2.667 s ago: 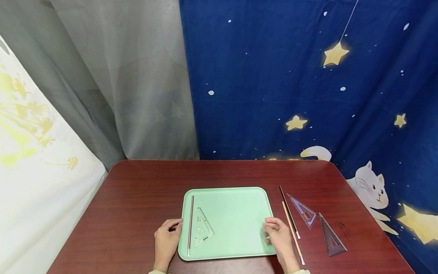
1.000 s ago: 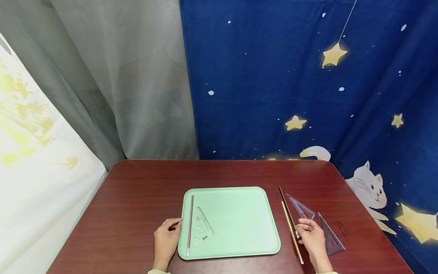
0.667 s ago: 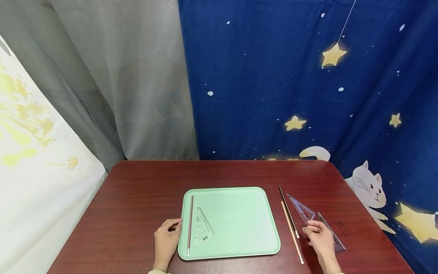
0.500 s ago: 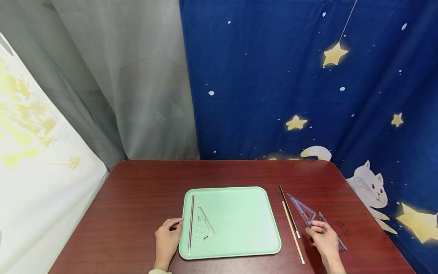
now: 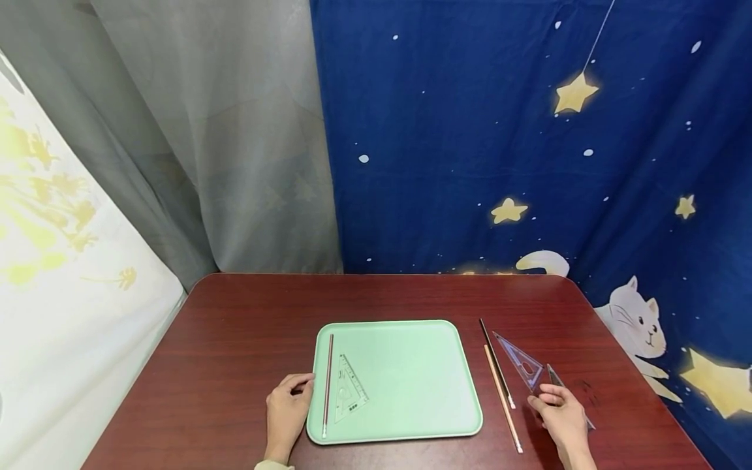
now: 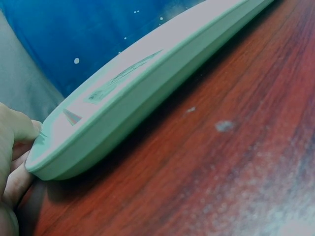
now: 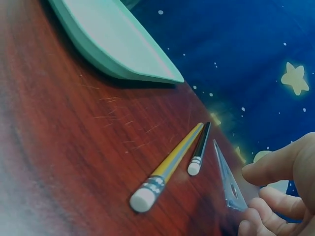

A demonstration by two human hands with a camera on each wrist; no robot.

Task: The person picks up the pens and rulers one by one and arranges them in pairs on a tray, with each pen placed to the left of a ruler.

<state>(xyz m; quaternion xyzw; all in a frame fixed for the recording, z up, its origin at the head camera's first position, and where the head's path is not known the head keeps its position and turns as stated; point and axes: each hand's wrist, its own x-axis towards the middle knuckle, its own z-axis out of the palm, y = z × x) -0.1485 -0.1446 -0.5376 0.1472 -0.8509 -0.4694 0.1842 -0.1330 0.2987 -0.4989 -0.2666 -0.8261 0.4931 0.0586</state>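
My left hand (image 5: 286,411) holds the left edge of the light green tray (image 5: 417,437), fingertips at the rim. On the tray lie a dark red pencil (image 5: 328,385) and a clear set square (image 5: 356,393). My right hand (image 5: 561,418) hovers over a dark set square (image 5: 555,375), covering most of it. Its fingertips are beside the lower corner of a purple-tinted set square (image 5: 533,378). In the right wrist view the thumb stands apart from the fingers, and nothing is visible between them. Contact with either set square cannot be told.
A yellow pencil (image 7: 172,157) and a black pencil (image 7: 199,150), both with white erasers, lie between the tray and the purple set square. They stand in the path between tray and right hand. Curtains (image 5: 423,163) hang behind the dark red table (image 5: 247,326).
My right hand has left the tray's right edge and moved right, past the pencils to the set squares. Most recently it drew slightly back from the purple one. My left hand has stayed put.
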